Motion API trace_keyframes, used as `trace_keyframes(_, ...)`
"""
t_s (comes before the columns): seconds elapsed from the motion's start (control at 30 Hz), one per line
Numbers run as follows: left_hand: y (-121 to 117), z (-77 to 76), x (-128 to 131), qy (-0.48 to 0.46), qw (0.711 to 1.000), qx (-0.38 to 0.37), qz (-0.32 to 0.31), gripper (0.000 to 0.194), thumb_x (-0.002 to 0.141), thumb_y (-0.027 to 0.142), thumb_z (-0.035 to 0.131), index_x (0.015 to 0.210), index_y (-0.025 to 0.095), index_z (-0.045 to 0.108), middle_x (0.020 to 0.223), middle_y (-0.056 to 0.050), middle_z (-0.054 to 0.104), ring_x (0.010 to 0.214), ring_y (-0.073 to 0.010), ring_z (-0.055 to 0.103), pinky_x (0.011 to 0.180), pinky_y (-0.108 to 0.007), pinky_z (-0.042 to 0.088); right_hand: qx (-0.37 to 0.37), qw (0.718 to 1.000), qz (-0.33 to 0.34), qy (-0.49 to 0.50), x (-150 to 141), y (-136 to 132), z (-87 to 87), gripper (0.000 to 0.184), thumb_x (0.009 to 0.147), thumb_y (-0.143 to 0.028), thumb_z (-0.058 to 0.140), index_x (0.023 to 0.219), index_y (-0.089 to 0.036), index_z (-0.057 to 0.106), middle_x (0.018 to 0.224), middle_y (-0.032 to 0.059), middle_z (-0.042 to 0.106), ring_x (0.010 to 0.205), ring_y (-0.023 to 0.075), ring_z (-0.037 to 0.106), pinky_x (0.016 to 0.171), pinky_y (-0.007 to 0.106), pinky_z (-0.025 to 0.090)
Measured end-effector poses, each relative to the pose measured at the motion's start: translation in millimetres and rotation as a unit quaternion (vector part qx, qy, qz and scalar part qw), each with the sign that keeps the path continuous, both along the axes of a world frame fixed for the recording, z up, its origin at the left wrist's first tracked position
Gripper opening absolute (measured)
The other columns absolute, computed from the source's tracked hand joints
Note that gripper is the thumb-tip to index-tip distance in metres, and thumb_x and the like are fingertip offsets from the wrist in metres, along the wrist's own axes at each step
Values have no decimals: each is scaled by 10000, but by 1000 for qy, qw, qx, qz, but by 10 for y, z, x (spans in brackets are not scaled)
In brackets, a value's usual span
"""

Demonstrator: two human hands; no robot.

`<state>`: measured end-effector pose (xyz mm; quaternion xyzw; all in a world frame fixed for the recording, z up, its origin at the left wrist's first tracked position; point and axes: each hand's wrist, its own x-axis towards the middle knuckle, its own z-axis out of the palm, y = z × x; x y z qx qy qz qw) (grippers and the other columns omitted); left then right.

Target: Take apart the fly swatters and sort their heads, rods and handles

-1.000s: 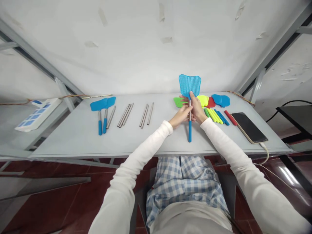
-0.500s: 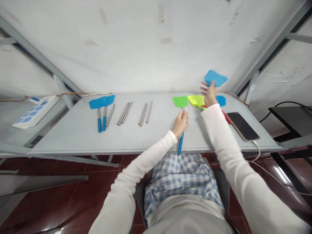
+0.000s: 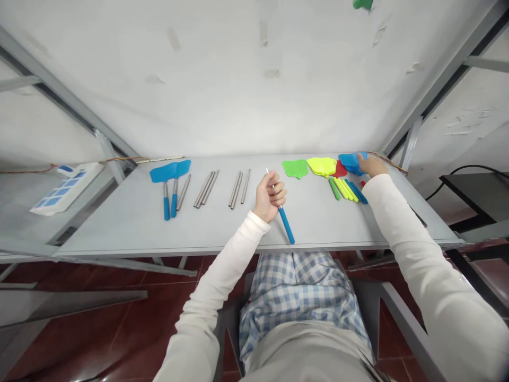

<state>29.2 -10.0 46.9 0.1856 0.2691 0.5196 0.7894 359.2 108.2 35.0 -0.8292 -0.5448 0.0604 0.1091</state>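
Note:
My left hand (image 3: 271,195) is closed around a thin metal rod with a blue handle (image 3: 287,227), held at a slant over the table's front part. The rod's tip pokes out above my fingers. At the right back of the table, my right hand (image 3: 371,164) pinches the edge of a blue fly swatter head (image 3: 350,161), thumb on top and other fingers partly hidden. A red swatter head (image 3: 340,169) lies beside it, then yellow-green heads (image 3: 322,166) and a green head (image 3: 295,168). Just below are several coloured handles (image 3: 345,189), green, yellow and blue.
Two blue fly swatters (image 3: 170,172) with handles lie at the left of the grey table (image 3: 222,231). Several bare metal rods (image 3: 205,189) lie between them and my left hand. A phone (image 3: 418,216) is mostly behind my right sleeve. A white power strip (image 3: 66,191) sits far left.
My right hand has lowered the blue swatter head from the air to the table's right back. My left hand has shifted left with the blue-handled rod, which now tilts the other way.

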Motion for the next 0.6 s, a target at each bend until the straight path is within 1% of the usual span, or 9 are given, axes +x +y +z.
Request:
trace_keyframes(0.1, 57, 54, -38, -13, 997, 2, 70, 494, 934, 275, 558, 631, 214, 172, 495, 103, 97, 331, -45, 119, 327, -172, 69, -7, 997, -74, -32, -240, -184, 131, 579, 1059, -410, 313, 1122, 45, 665, 1103, 344, 636, 1119, 371, 615, 877, 462, 436)
trace_keyframes(0.13, 92, 73, -36, -19, 995, 2, 93, 492, 941, 258, 536, 630, 214, 157, 490, 101, 93, 329, -47, 117, 325, -178, 73, -1, 999, -37, -23, -376, -273, 163, 562, 1058, -416, 311, 1142, 17, 659, 1115, 329, 640, 1121, 367, 614, 880, 460, 434)
trace_keyframes(0.2, 181, 112, -6, -30, 990, 4, 140, 480, 960, 231, 480, 634, 214, 129, 480, 96, 86, 326, -47, 112, 323, -186, 82, -9, 996, 87, 21, -723, -487, 194, 469, 1040, -476, 370, 1093, -129, 681, 1043, 200, 691, 1024, 286, 642, 860, 394, 450)
trace_keyframes(0.23, 233, 128, 20, -35, 986, 7, 164, 472, 971, 223, 454, 639, 213, 117, 477, 94, 84, 325, -46, 108, 324, -188, 85, -21, 966, 239, 98, -922, -604, 191, 444, 1043, -460, 359, 1119, -143, 660, 1042, 185, 688, 992, 274, 640, 839, 385, 454)
trace_keyframes(0.3, 346, 149, 79, -36, 976, 13, 213, 458, 987, 218, 416, 653, 211, 104, 473, 94, 80, 327, -43, 99, 328, -189, 89, -51, 912, 369, 171, -1325, -833, 148, 460, 1022, -574, 343, 1044, -225, 642, 961, 68, 695, 855, 187, 635, 789, 309, 475)
trace_keyframes(0.33, 406, 154, 98, -30, 972, 9, 234, 451, 990, 217, 409, 659, 211, 102, 472, 96, 77, 328, -42, 92, 331, -190, 86, -81, 865, 437, 233, -1505, -936, 110, 449, 1018, -575, 349, 1000, -208, 609, 906, 54, 677, 791, 168, 611, 771, 302, 474)
trace_keyframes(0.37, 467, 157, 98, -19, 969, 1, 247, 447, 989, 214, 410, 663, 213, 104, 472, 99, 74, 330, -42, 85, 333, -195, 83, -88, 841, 457, 277, -1658, -1028, 63, 414, 1015, -564, 365, 946, -207, 564, 833, 28, 645, 737, 152, 581, 756, 297, 466)
trace_keyframes(0.47, 659, 196, -102, 34, 962, -25, 270, 436, 976, 195, 436, 660, 219, 136, 473, 104, 88, 339, -47, 86, 342, -215, 75, -64, 816, 441, 368, -1889, -1249, -110, 352, 1023, -492, 366, 801, -222, 413, 653, -40, 470, 610, 120, 446, 696, 287, 422)
trace_keyframes(0.6, 872, 371, -818, 100, 915, -4, 392, 395, 1013, 175, 328, 686, 219, 111, 476, 104, 85, 362, -40, 117, 377, -175, 117, -153, 772, 446, 426, -1702, -1456, -297, 434, 997, -574, 358, 737, -228, 394, 603, -46, 407, 575, 119, 373, 625, 287, 377)
